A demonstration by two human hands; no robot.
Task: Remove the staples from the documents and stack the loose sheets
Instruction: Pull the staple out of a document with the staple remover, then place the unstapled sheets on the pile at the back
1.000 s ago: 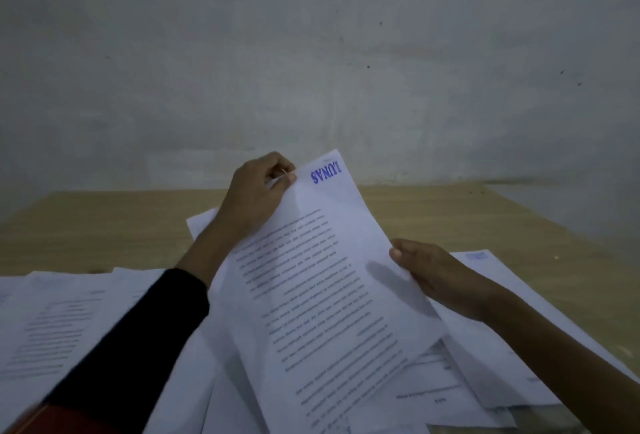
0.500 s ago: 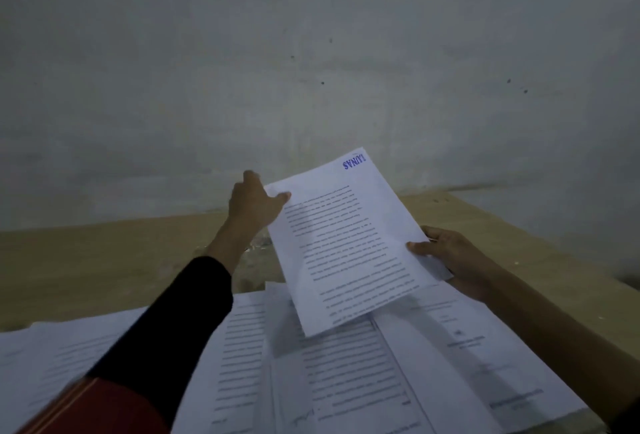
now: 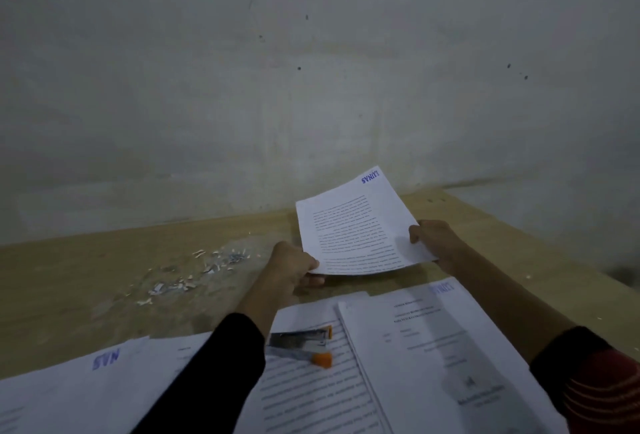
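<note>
A: Grip status?
B: Left hand (image 3: 294, 267) pinches the sheet (image 3: 356, 229) at its near corner; right hand (image 3: 436, 243) grips its right edge.
A: Location?
B: Held over the table (image 3: 86, 271), beyond the stacks (image 3: 433, 347); staples (image 3: 207, 267) lie left.

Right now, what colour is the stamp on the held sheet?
The stamp is blue, clearest in the head view.
</note>
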